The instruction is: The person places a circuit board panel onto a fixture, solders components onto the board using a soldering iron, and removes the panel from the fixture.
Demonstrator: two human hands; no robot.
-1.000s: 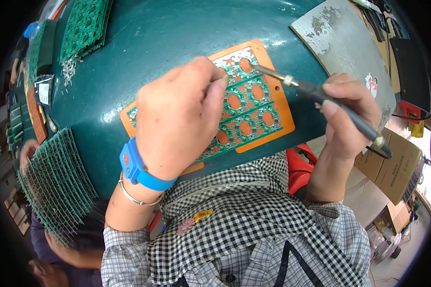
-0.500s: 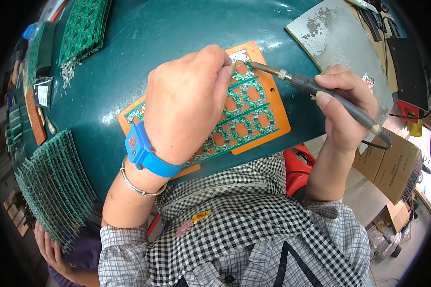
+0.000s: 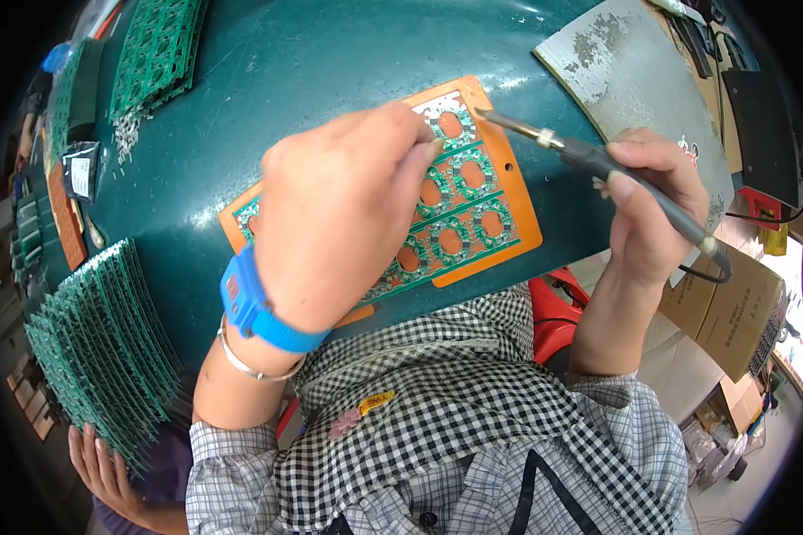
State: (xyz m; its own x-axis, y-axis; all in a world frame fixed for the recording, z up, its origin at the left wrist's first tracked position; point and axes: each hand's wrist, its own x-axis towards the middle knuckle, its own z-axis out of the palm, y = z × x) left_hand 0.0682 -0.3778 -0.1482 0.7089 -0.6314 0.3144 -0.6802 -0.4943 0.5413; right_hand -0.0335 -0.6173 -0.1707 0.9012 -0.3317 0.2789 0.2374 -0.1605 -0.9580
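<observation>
A panel of green circuit boards (image 3: 459, 203) with round cut-outs lies in an orange tray (image 3: 528, 223) on the bench. Over its left part hovers my left hand (image 3: 343, 192), thumb and fingertips pinched together near the top board; what they pinch, if anything, is too small to make out. A blue strap and a metal bangle circle that wrist. My right hand (image 3: 651, 196) grips a soldering iron (image 3: 598, 162) by its dark handle. Its metal tip points left, just above the tray's upper right corner. Small white parts (image 3: 442, 105) lie at the panel's top end.
Stacked green panels stand at the upper left (image 3: 161, 53) and lower left (image 3: 103, 348); another person's hand (image 3: 103, 468) touches the lower stack. Loose white pieces (image 3: 127, 138) lie nearby. A grey metal plate (image 3: 638, 80) sits at right, above a cardboard box (image 3: 732, 312).
The soldering iron's tip has moved right, off the board and over the tray's edge. My left hand has drawn slightly left and down from the top board. The other person's stack has shifted slightly.
</observation>
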